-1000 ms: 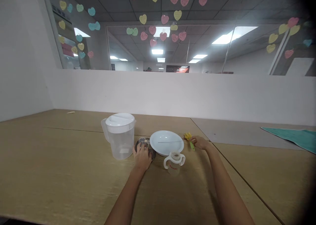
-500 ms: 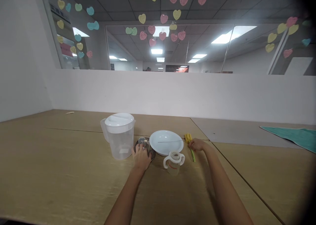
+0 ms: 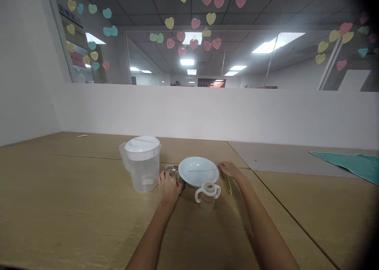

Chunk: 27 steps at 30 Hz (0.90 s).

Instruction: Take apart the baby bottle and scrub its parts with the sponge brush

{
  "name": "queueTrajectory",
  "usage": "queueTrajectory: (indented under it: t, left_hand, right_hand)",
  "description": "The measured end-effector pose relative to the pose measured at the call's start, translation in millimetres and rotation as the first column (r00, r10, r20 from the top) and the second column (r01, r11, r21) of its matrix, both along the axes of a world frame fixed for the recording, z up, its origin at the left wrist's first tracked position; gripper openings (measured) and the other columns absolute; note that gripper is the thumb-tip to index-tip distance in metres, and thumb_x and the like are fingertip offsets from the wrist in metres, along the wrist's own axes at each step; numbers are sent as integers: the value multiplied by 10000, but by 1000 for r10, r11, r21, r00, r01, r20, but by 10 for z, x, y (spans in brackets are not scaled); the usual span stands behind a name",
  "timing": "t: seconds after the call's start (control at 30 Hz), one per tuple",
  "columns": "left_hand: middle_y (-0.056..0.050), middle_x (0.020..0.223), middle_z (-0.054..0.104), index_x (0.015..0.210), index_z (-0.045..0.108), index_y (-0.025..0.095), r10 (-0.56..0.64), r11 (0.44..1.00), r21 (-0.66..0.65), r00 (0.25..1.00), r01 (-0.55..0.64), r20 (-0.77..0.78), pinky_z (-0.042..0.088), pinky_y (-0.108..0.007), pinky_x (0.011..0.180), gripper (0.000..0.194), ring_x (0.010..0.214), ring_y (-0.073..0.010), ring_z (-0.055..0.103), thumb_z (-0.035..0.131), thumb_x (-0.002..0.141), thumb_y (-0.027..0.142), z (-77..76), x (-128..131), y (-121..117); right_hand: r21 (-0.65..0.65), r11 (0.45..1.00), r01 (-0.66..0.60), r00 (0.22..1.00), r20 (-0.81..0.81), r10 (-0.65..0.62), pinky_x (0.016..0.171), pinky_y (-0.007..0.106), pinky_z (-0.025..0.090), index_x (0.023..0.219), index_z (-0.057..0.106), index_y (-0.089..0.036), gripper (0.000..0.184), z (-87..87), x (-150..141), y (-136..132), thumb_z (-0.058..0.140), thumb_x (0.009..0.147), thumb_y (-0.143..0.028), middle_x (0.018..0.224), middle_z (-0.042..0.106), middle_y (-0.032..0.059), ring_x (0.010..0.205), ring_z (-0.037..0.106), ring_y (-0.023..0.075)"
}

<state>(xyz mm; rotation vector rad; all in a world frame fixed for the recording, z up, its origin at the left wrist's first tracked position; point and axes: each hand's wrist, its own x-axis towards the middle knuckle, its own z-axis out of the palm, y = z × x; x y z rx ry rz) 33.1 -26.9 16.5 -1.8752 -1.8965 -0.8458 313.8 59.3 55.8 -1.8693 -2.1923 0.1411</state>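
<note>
My left hand (image 3: 170,188) is over a dark round dish (image 3: 182,190) with its fingers curled down among small clear pieces (image 3: 169,168); which piece they grip is hidden. My right hand (image 3: 229,169) is closed at the right rim of a white bowl (image 3: 189,180). Its fingertips pinch a thin rod (image 3: 203,170) that lies across the bowl. Beneath that hand is a brush with a green handle (image 3: 229,186); its yellow head is mostly covered. A clear baby bottle (image 3: 207,201) with two white handles and no lid stands in front of the bowl.
Left of my left hand stands a clear plastic pitcher (image 3: 145,175) with a white lid. A teal cloth (image 3: 352,165) lies at the far right. Behind the wooden table (image 3: 89,207) rise a white wall (image 3: 177,112) and a window with heart-shaped notes.
My right hand has moved left and slightly up, from beside the brush to the bowl's rim, and now covers the yellow head. My left hand stays at the dark dish.
</note>
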Motion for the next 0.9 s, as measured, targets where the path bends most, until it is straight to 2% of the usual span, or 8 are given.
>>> queueTrajectory:
  t: [0.17, 0.27, 0.37, 0.47, 0.57, 0.77, 0.9]
  left_hand:
    - [-80, 760, 610, 830, 577, 151, -70, 996, -36, 980, 78, 184, 437, -314, 691, 189, 762, -211, 584, 399, 843, 215, 33, 17, 25]
    - [-62, 807, 636, 944, 549, 162, -151, 988, 21, 937, 152, 316, 443, -283, 655, 198, 739, -185, 611, 373, 870, 212, 28, 22, 23]
    - [-67, 913, 653, 1099, 506, 176, -258, 966, 126, 890, 226, 376, 464, -292, 701, 265, 799, -182, 623, 342, 895, 221, 45, 40, 3]
    - [-96, 1055, 628, 1183, 470, 173, -328, 941, 214, 867, 263, 374, 470, -314, 797, 313, 949, -194, 600, 319, 916, 238, 74, 70, -22]
    - [-100, 1118, 592, 1183, 488, 187, -359, 925, 244, 878, 291, 315, 455, -322, 865, 322, 1029, -193, 565, 299, 924, 220, 90, 92, -45]
    - [-78, 1105, 555, 1138, 543, 217, -422, 895, 253, 884, 368, 203, 463, -257, 812, 319, 959, -157, 578, 318, 916, 180, 81, 111, -108]
    - [-75, 1123, 558, 1122, 552, 215, -468, 869, 277, 864, 410, 188, 456, -245, 826, 308, 966, -146, 576, 327, 916, 176, 81, 144, -142]
  right_hand:
    - [-10, 1000, 23, 1000, 17, -23, 633, 228, 349, 797, 690, -127, 414, -25, -154, -6, 368, 899, -366, 884, 687, 132, 821, 628, 178]
    - [-17, 997, 75, 997, 27, -75, 612, 239, 350, 813, 690, -124, 371, -4, -183, -26, 424, 867, -377, 901, 684, 150, 845, 634, 208]
    - [-4, 992, 124, 992, 26, -124, 609, 251, 353, 814, 683, -115, 355, 64, -178, -64, 458, 842, -388, 917, 677, 166, 873, 631, 237]
    - [37, 987, 156, 988, 5, -156, 602, 255, 346, 792, 671, -118, 362, 157, -180, -112, 453, 840, -403, 908, 674, 155, 868, 627, 241]
    - [100, 980, 174, 985, -31, -172, 591, 245, 330, 795, 653, -141, 329, 243, -209, -156, 457, 844, -401, 899, 670, 120, 851, 616, 210]
    - [296, 930, 216, 963, -224, -152, 537, 224, 270, 689, 606, -181, 228, 412, -296, -250, 540, 809, -363, 720, 646, 38, 669, 552, 132]
    - [380, 903, 199, 949, -306, -80, 547, 204, 284, 698, 603, -179, 118, 550, -340, -350, 608, 752, -284, 731, 649, 10, 665, 546, 112]
